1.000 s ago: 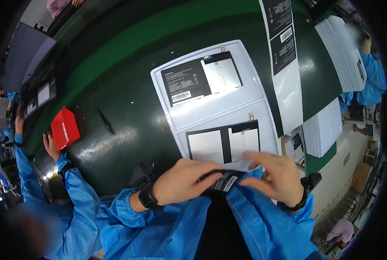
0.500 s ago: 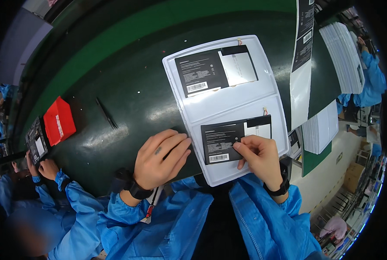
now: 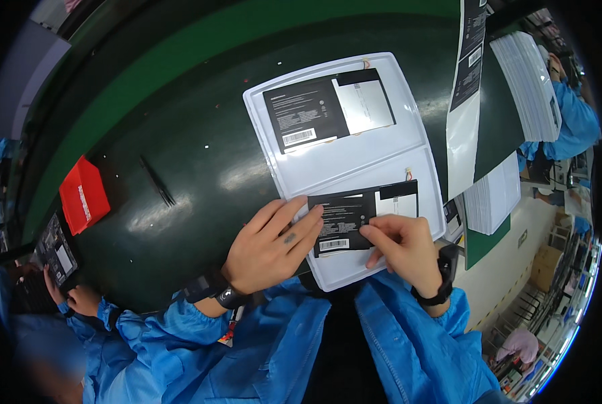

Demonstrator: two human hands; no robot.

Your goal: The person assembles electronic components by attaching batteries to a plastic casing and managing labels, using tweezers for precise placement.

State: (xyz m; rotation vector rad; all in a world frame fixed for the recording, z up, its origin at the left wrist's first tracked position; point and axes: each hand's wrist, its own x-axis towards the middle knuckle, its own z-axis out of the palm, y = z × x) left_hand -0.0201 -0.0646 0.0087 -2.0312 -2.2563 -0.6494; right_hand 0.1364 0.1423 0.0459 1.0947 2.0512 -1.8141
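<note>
At the left end of the bench [image 3: 200, 168], near its front edge, we see a dark device [image 3: 57, 252] with a co-worker's hand [image 3: 84, 301] just beside it. Next to the device, a red bin [image 3: 84, 195] rests farther from the front edge, and to its right we find dark tweezers [image 3: 156, 182] lying at a slant.

A white tray [image 3: 341, 172] with two compartments sits at the bench's front edge. The left hand [image 3: 267, 246] reaches over the tray's left edge, palm down and fingers extended, its fingertips on the left part of a black label [image 3: 338, 219]. That label covers much of the lower flat pack [image 3: 396, 202], which lies in the tray's near compartment; the upper flat pack [image 3: 328, 111] lies label-side up in the far one. The right hand [image 3: 409, 252] is half curled at the label's right side, thumb bent toward the fingers; we cannot tell whether it pinches the label.

Farther right we see a long label strip [image 3: 464, 101], then a near tray stack [image 3: 493, 195] and a far tray stack [image 3: 530, 87] toward the bench's right edge, with a blue sleeve [image 3: 574, 121] beyond.
</note>
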